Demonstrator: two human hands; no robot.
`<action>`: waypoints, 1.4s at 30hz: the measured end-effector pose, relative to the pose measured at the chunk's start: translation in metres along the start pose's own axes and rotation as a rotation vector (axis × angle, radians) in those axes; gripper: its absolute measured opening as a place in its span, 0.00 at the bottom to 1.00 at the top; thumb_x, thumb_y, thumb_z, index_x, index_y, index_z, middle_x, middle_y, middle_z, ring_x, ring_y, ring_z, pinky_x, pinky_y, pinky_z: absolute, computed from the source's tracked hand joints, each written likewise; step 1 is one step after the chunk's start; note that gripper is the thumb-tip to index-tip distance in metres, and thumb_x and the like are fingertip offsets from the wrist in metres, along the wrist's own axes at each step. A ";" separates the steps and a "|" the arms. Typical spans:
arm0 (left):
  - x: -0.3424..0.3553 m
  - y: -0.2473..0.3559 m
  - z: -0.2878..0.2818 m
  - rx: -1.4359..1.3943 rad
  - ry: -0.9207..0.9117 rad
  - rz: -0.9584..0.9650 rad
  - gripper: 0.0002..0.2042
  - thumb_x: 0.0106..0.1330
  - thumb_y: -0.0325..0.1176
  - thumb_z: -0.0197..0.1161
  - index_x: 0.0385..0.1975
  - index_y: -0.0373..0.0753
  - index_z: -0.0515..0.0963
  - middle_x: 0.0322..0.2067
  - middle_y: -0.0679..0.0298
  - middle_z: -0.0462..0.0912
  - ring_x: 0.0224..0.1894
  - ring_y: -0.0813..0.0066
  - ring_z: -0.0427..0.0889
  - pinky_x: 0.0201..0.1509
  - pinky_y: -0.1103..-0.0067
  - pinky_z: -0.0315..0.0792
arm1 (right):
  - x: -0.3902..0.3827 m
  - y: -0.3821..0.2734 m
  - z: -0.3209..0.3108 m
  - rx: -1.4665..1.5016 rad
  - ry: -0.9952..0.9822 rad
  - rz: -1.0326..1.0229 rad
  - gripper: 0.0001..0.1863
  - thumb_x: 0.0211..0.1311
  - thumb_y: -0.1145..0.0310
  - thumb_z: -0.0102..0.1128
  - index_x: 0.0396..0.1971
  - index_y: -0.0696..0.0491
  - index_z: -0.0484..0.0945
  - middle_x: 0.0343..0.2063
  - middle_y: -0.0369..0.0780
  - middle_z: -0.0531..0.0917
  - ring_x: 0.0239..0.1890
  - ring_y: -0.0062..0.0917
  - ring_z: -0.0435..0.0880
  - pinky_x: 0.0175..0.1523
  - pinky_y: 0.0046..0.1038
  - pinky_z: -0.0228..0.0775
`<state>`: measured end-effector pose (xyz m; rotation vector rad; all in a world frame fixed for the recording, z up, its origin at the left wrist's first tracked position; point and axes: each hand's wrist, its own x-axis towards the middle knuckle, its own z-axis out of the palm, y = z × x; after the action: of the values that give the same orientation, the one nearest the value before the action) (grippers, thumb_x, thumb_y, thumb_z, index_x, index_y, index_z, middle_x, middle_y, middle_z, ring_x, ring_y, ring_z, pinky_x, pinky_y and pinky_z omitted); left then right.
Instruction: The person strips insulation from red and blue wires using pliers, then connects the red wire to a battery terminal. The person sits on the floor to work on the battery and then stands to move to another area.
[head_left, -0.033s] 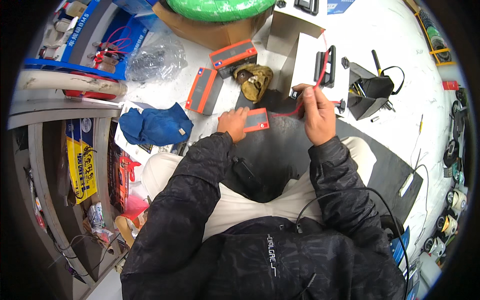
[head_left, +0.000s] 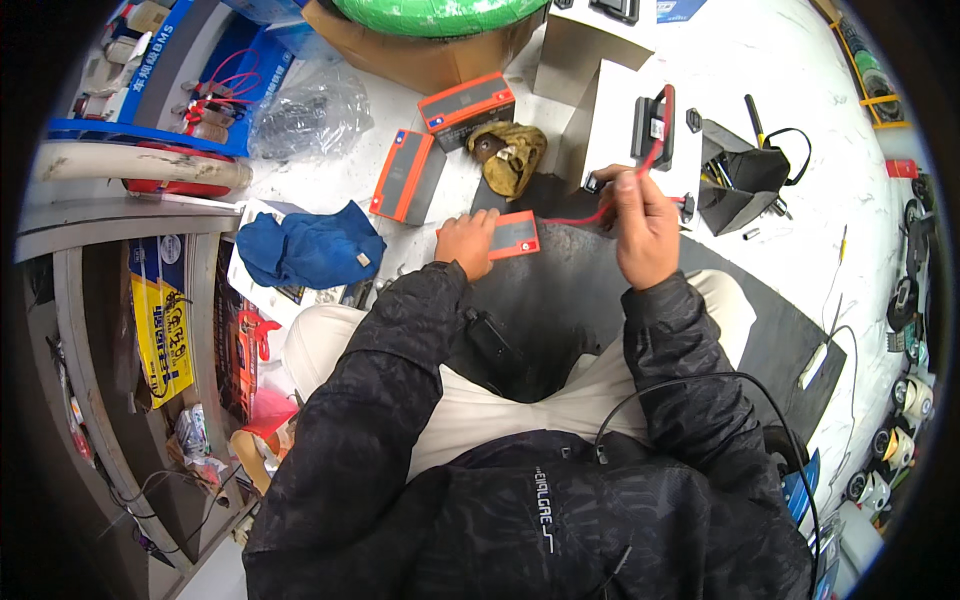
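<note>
My left hand (head_left: pixel 468 243) is closed over the left end of a grey and orange battery (head_left: pixel 515 236) on the dark mat. Pinched in the fingers of my right hand (head_left: pixel 646 225) is a red cable (head_left: pixel 652 155). One stretch of cable runs left toward the battery's right end; another rises above my fingers, past the black handle of a white box. Whether the cable joins the battery I cannot tell. Two more orange and grey batteries, one tilted (head_left: pixel 405 178) and one behind it (head_left: pixel 467 108), stand beyond my left hand. A yellow-brown glove or cloth (head_left: pixel 510 165) lies beside them.
Right of centre stands the white box (head_left: pixel 610 125), with another box (head_left: pixel 590 50) behind. A black tool pouch (head_left: pixel 745 180) is farther right. A blue cloth (head_left: pixel 312 247), a clear plastic bag (head_left: pixel 312 115) and a metal shelf (head_left: pixel 215 290) are at the left. A cardboard box (head_left: pixel 430 60) sits at the back.
My right hand has shifted slightly right with the red cable. The cable's raised part has swung and now stands straighter near the box handle. My left hand stays on the battery.
</note>
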<state>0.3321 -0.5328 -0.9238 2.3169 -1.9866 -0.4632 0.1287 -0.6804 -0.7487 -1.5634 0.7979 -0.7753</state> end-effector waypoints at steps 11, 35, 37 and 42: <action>-0.103 0.108 -0.106 -1.846 -0.029 -0.469 0.25 0.80 0.41 0.54 0.66 0.27 0.65 0.51 0.50 0.84 0.54 0.64 0.84 0.58 0.72 0.78 | -0.093 -0.001 0.010 0.171 -0.055 0.573 0.22 0.80 0.56 0.51 0.37 0.62 0.81 0.27 0.44 0.87 0.27 0.22 0.83 0.36 0.24 0.75; -0.078 0.067 -0.059 -2.055 0.260 -0.975 0.22 0.77 0.29 0.49 0.67 0.29 0.58 0.49 0.52 0.78 0.53 0.57 0.82 0.58 0.62 0.77 | -0.088 0.072 0.092 0.448 0.038 1.042 0.19 0.77 0.57 0.58 0.39 0.61 0.82 0.33 0.41 0.88 0.32 0.21 0.85 0.41 0.23 0.77; -0.080 0.067 -0.058 -1.930 0.267 -1.007 0.20 0.79 0.29 0.46 0.67 0.30 0.61 0.43 0.58 0.77 0.45 0.66 0.82 0.51 0.68 0.77 | -0.090 0.073 0.092 0.427 0.002 1.013 0.18 0.77 0.57 0.58 0.39 0.59 0.82 0.27 0.36 0.84 0.27 0.19 0.82 0.37 0.22 0.76; -0.080 0.068 -0.053 -1.762 0.275 -1.043 0.20 0.81 0.30 0.43 0.69 0.32 0.66 0.33 0.67 0.73 0.29 0.79 0.76 0.33 0.80 0.72 | -0.084 0.075 0.088 0.382 0.018 0.822 0.21 0.82 0.53 0.47 0.41 0.57 0.77 0.24 0.36 0.80 0.24 0.17 0.79 0.31 0.20 0.71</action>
<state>0.2703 -0.4750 -0.8426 1.5487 0.2548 -1.1123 0.1505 -0.5712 -0.8381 -0.7721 1.1177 -0.2997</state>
